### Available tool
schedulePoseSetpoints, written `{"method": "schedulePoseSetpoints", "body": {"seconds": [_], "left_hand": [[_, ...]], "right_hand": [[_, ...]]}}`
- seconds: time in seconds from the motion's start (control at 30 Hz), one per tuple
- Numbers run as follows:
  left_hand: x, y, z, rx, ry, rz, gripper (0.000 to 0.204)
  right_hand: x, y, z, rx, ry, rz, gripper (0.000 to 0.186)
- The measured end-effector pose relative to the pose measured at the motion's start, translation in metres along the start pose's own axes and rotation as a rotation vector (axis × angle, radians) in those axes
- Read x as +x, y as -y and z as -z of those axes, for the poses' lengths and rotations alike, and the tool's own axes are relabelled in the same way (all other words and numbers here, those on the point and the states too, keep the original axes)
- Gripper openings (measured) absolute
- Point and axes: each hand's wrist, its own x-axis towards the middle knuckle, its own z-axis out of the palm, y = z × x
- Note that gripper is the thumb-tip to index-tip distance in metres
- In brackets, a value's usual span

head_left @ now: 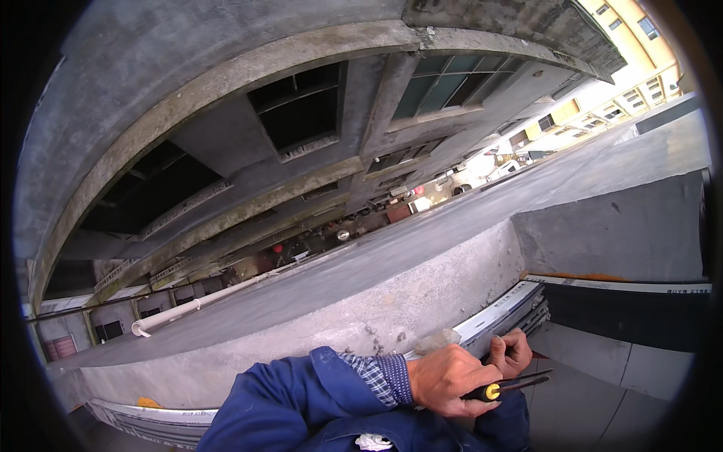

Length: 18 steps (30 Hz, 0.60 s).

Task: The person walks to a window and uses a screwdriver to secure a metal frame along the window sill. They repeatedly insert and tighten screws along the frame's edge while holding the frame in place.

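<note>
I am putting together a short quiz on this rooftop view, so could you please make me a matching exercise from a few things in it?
Things:
1. screwdriver
2. white pipe
3. sleeve
4. window

Descriptions:
A. blue, with a checked cuff showing at the wrist
B. lying on the grey roof surface beyond the concrete wall
C. held in the left hand, black and yellow handle
D. set in the grey building, greenish panes

Pairs: 1-C, 2-B, 3-A, 4-D
</note>
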Motion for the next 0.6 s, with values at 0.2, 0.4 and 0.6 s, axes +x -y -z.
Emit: {"method": "schedulePoseSetpoints", "body": {"seconds": [0.2, 0.4, 0.6], "left_hand": [[-0.0022, -0.001, -0.003, 0.024, 0.003, -0.002, 0.026], [-0.002, 0.0023, -0.004, 0.018, 0.028, 0.021, 0.024], [-0.0004, 0.0013, -0.003, 0.014, 0.037, 0.044, 0.023]], "right_hand": [[-0.0027, 0.0009, 0.0024, 0.005, 0.008, -0.012, 0.04], [-0.0021, 0.0026, -0.0003, 0.069, -0.026, -0.044, 0.039], [-0.0003, 0.001, 0.0013, 0.041, -0.011, -0.025, 0.038]]}}
